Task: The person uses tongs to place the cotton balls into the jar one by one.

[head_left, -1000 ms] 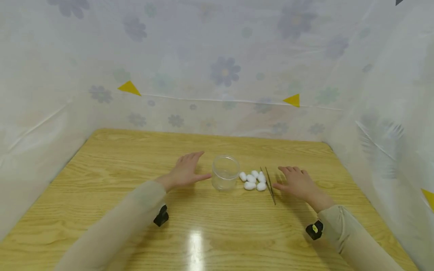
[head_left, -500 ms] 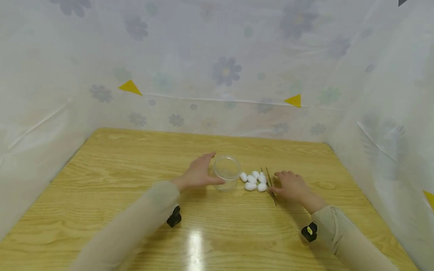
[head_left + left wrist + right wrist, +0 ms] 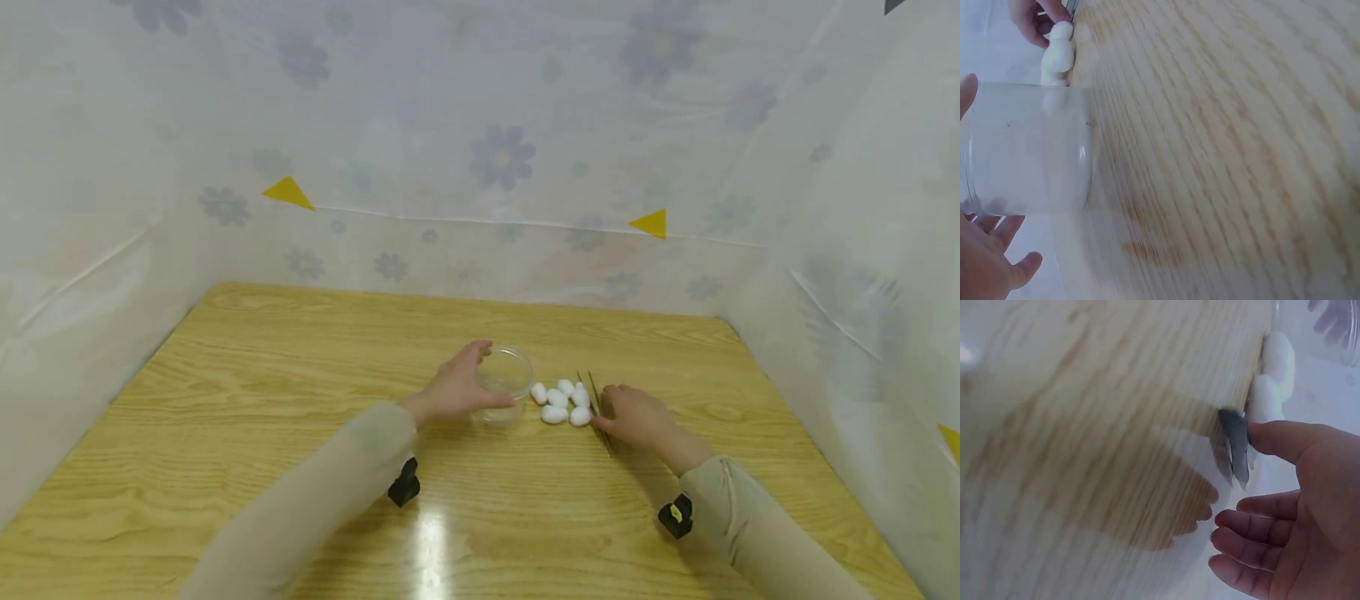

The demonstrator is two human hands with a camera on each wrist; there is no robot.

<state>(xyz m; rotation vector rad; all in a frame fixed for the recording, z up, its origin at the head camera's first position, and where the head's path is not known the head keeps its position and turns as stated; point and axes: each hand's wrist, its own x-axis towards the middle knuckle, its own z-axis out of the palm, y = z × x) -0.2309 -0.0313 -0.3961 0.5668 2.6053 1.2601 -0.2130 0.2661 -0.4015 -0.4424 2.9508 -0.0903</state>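
My left hand (image 3: 461, 388) wraps the left side of a clear round jar (image 3: 514, 385), thumb across its front and fingers at the back rim. The jar stands upright on the table; in the left wrist view, fingertips (image 3: 1007, 231) show beside its wall. My right hand (image 3: 636, 417) is at the tweezers (image 3: 592, 385), which lie on the table with their prongs spread away from me. In the right wrist view, the thumb touches the tweezers (image 3: 1236, 447) while the other fingers, loosely bent, stay apart from them. Several white, oval, cotton-like balls (image 3: 557, 398) lie between jar and tweezers.
The wood-grain table (image 3: 315, 350) runs back to a pale flowered sheet (image 3: 420, 125). Yellow triangles (image 3: 649, 223) are stuck on the sheet. Black wrist cameras (image 3: 404, 483) hang below both sleeves.
My left hand has moved right, from beside the jar to around it. The right hand has moved left to the tweezers. Jar, balls and tweezers lie where they were.
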